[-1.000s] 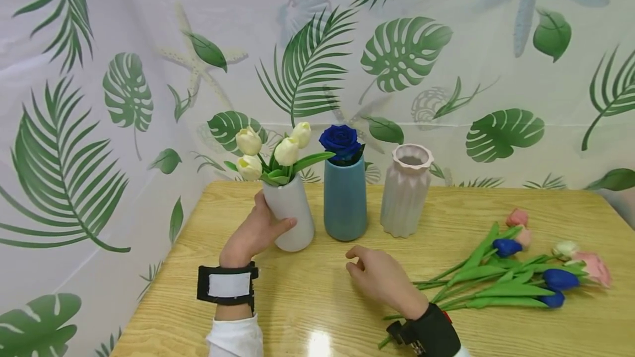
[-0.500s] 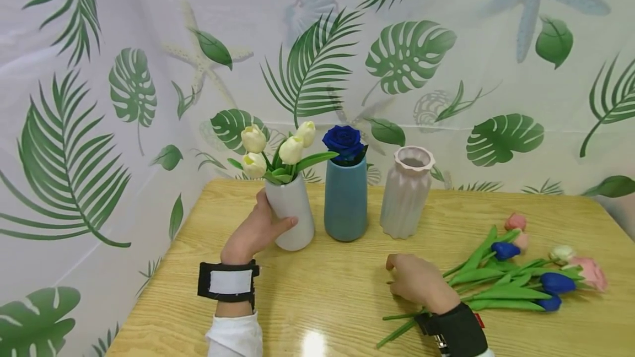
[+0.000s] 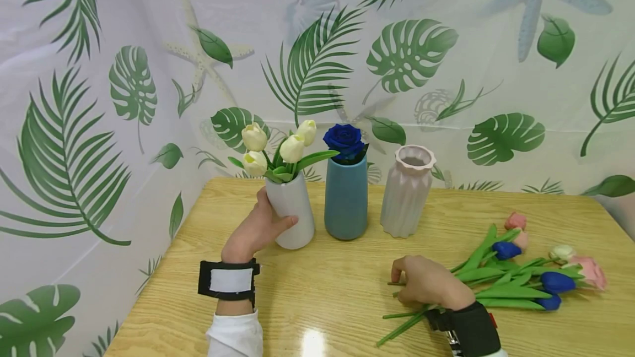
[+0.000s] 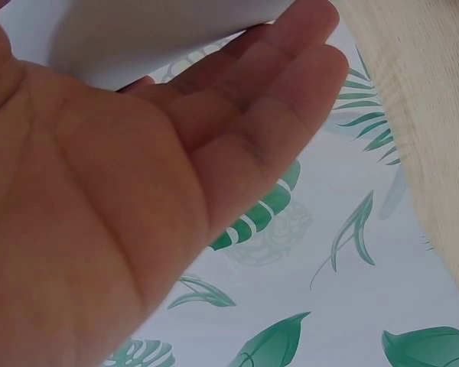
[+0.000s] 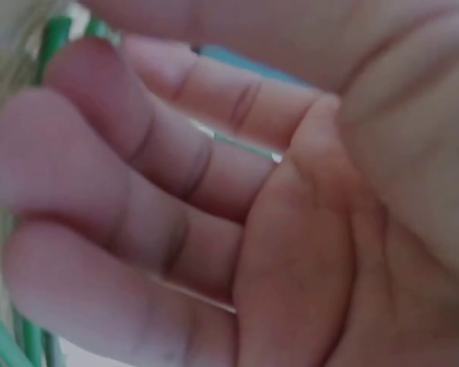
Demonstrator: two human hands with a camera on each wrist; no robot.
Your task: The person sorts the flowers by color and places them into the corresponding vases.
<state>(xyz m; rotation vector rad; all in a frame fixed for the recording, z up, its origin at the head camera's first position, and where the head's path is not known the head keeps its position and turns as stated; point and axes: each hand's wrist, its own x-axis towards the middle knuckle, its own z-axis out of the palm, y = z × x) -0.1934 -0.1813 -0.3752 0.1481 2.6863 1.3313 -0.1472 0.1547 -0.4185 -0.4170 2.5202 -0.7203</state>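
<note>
My left hand grips a white vase, its thumb across the front and the fingers round the far side. Several cream tulips stand in this vase, which leans slightly left. My right hand is low over the stems of a loose bunch of artificial flowers lying on the table. Its fingers are bent, with their tips beside green stems; a gap shows between index finger and thumb. In the left wrist view, the white vase is at the top edge.
Beside the white vase stands a blue vase with a blue rose. Right of it is a pale pink ribbed vase with no flowers in it. A leaf-patterned cloth hangs behind the wooden table.
My right hand has moved right and slightly down from in front of the blue vase to the flower stems. The left hand has kept its hold on the white vase.
</note>
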